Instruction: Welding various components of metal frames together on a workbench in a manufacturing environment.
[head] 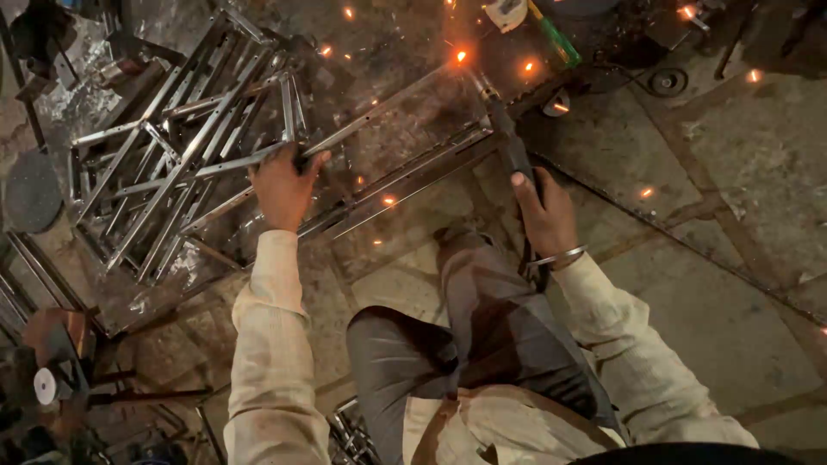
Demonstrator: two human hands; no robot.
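Long steel frame [405, 176] of thin square bars lies flat on the stone floor [732, 258], running diagonally from lower left toward upper centre, right in front of the crouching person's knees. Metal looks bare, silvery, dull in spots, with straight parallel rails and a thin bar angling up to the spark point [462, 56] at its far end. Right hand [541, 207] is closed around the dark handle of a welding tool [504, 129], tip touching the frame's far joint where the bright orange glow sits; a metal bangle [560, 256] sits on that wrist. Left hand [284, 185] is clamped down on the near-left end of the frame, fingers wrapped over a bar, hands well apart. Risks, as a judgement: both hands are bare and sparks [525, 66] scatter across the floor and over the frame, so burns to skin or the light sleeves look likely; the left hand grips the same metal that is being heated, so heat may travel along it; if that hold slips the frame may shift and spoil the joint. A cable near the knees could snag. To the left, a pile of similar steel frames [172, 146] lies stacked just beside the left hand. A green-handled tool [556, 39] and a round disc [668, 82] lie near the top, within spark range.
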